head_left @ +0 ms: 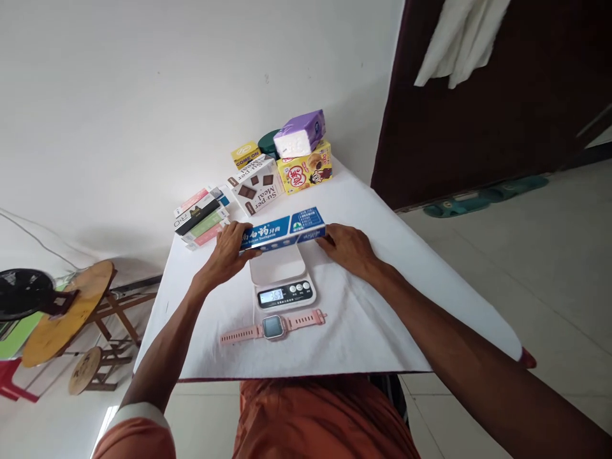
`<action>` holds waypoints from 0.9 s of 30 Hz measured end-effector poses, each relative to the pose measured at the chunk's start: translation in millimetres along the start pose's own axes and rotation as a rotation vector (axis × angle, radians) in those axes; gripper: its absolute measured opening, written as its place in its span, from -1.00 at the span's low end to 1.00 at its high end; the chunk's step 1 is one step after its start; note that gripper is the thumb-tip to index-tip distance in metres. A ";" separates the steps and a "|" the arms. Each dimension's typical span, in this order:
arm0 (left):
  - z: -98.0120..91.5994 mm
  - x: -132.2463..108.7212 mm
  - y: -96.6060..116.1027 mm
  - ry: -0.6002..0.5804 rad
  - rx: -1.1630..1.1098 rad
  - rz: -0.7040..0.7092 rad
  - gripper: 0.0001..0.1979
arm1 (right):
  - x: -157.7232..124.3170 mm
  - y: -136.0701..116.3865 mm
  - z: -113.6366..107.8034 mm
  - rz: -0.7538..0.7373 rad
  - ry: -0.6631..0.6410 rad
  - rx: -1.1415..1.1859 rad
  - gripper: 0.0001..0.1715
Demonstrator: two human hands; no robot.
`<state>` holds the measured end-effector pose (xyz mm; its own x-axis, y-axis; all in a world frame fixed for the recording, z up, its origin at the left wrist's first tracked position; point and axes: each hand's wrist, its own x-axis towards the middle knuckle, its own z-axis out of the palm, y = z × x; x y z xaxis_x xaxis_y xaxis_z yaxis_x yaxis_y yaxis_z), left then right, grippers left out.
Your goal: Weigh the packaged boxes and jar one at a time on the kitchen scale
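A long blue toothpaste box lies crosswise at the back of a white digital kitchen scale, hiding the far part of its platform. I cannot tell whether the box rests on the scale or is held just above it. My left hand is closed around the box's left end, thumb on the near side. At the right end, my right hand holds the box with curled fingers, partly hidden. The lit display seems to read 363. In front of the scale lies a smartwatch with a pink strap stretched out sideways.
Behind the scale stand a Su-per Meal box, a yellow snack box topped by a purple tissue pack, a small yellow box and a dark green round container. Several slim boxes lie left. A white cloth covers the table.
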<state>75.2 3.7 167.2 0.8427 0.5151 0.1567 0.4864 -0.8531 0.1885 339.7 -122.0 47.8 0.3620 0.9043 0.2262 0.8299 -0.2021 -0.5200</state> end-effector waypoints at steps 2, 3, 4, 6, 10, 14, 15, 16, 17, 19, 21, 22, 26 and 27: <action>5.6 -19.2 0.0 -0.048 -0.020 -0.033 -0.62 | -0.5 2.5 1.4 -0.022 0.008 0.012 -0.78; 8.9 -25.4 0.1 -0.066 -0.027 -0.051 -0.62 | -0.7 3.6 2.0 -0.029 0.014 0.022 -0.77; 12.1 -29.6 0.3 -0.079 -0.035 -0.068 -0.62 | -0.8 4.6 2.7 -0.031 0.021 0.032 -0.75; 17.2 -34.0 0.3 -0.095 -0.054 -0.093 -0.62 | -0.8 6.4 4.0 -0.029 0.035 0.046 -0.73; 21.0 -37.3 0.2 -0.109 -0.026 -0.104 -0.58 | -1.2 10.4 6.7 -0.053 0.050 0.058 -0.74; 20.6 -39.7 3.3 -0.053 0.067 -0.069 -0.37 | -1.7 15.2 10.2 -0.088 0.071 0.058 -0.74; 21.3 -39.1 4.8 -0.039 0.079 -0.052 -0.32 | -1.7 16.1 11.1 -0.090 0.078 0.056 -0.74; 22.5 -37.9 6.3 -0.036 0.086 -0.036 -0.29 | -1.6 16.9 11.9 -0.090 0.085 0.056 -0.74; 24.2 -36.1 7.8 -0.039 0.091 -0.028 -0.28 | -1.6 17.4 12.5 -0.090 0.089 0.058 -0.73; 28.4 -32.0 10.2 -0.063 0.091 -0.037 -0.33 | -1.8 17.8 12.8 -0.095 0.089 0.067 -0.72; 31.2 -29.7 10.9 -0.084 0.065 -0.061 -0.44 | -2.2 17.5 12.0 -0.100 0.080 0.078 -0.72; 31.3 -30.2 10.0 -0.086 0.043 -0.070 -0.49 | -2.5 17.1 11.4 -0.101 0.076 0.084 -0.72; 19.8 -45.6 -8.6 0.005 -0.027 -0.129 -0.54 | -3.1 15.7 9.4 -0.098 0.069 0.096 -0.69; 14.6 -51.6 -18.1 0.044 -0.027 -0.156 -0.54 | -3.0 15.5 9.3 -0.099 0.070 0.097 -0.68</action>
<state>26.3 -8.6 141.6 0.7463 0.6446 0.1661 0.6034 -0.7605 0.2400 347.5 -124.4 31.4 0.3121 0.8889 0.3355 0.8191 -0.0728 -0.5690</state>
